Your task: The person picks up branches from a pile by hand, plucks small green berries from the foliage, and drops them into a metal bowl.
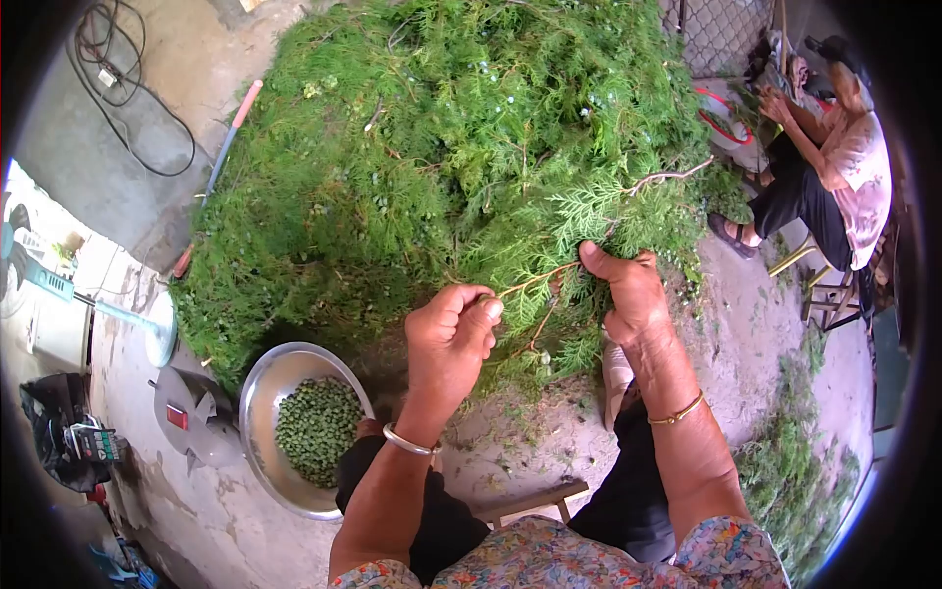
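My left hand (453,334) is closed in a pinch on the thin yellowish stem of an evergreen sprig (535,282). A silver bracelet circles that wrist. My right hand (633,294), with a gold bracelet, grips the same sprig farther along, thumb pointing up. Flat, scaly green leaves spread around my right fingers, and the stem runs between both hands. Right behind them rises a large heap of cut evergreen branches (432,128). Below and left, a metal basin (257,378) holds many small green seed cones (319,430).
Another person (844,177) sits at the right, hands raised near a red-rimmed basin (724,116). A long-handled tool (233,137) leans at the heap's left edge. A standing fan (162,329) and a coiled black cable (123,93) are at left; a wooden stool (535,503) is under me.
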Demonstrator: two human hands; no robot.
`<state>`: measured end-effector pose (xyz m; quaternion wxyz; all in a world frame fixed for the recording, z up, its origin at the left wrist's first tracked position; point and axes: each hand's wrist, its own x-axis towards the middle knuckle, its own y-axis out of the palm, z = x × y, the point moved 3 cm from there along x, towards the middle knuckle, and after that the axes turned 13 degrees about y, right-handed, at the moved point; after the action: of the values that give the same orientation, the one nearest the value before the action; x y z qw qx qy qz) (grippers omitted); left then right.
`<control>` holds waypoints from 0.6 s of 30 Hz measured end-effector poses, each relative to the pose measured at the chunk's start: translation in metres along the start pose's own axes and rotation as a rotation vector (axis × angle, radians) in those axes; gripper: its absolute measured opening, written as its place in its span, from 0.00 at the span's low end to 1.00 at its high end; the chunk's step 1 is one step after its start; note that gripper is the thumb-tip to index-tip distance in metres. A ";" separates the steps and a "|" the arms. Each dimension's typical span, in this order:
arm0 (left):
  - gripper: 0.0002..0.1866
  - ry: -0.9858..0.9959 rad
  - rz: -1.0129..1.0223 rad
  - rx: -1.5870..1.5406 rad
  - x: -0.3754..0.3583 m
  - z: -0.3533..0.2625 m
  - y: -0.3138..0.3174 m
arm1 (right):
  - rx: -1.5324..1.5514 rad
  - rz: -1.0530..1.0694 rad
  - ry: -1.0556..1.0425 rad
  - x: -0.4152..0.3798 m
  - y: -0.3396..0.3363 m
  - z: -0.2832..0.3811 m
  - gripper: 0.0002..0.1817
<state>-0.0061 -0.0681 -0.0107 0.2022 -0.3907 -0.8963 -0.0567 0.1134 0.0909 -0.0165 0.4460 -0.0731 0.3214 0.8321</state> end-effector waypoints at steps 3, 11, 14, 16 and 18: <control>0.07 -0.028 0.020 -0.160 0.001 -0.001 -0.001 | 0.020 -0.034 0.057 -0.005 0.007 0.001 0.09; 0.08 -0.027 -0.016 -0.241 -0.002 -0.001 -0.003 | 0.076 0.004 0.114 -0.002 0.004 -0.007 0.08; 0.08 0.020 0.020 -0.219 -0.002 -0.002 -0.003 | 0.076 -0.064 0.110 0.012 -0.005 -0.018 0.09; 0.09 0.097 0.050 -0.274 0.000 -0.006 -0.012 | 0.055 -0.165 0.056 0.010 -0.006 -0.010 0.08; 0.13 0.174 -0.010 -0.379 0.006 -0.017 -0.030 | 0.118 -0.158 0.117 0.019 -0.024 0.001 0.08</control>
<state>-0.0265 -0.0887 0.0087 0.2014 -0.4109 -0.8506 -0.2590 0.1212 0.1143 -0.0353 0.4943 -0.1202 0.3886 0.7682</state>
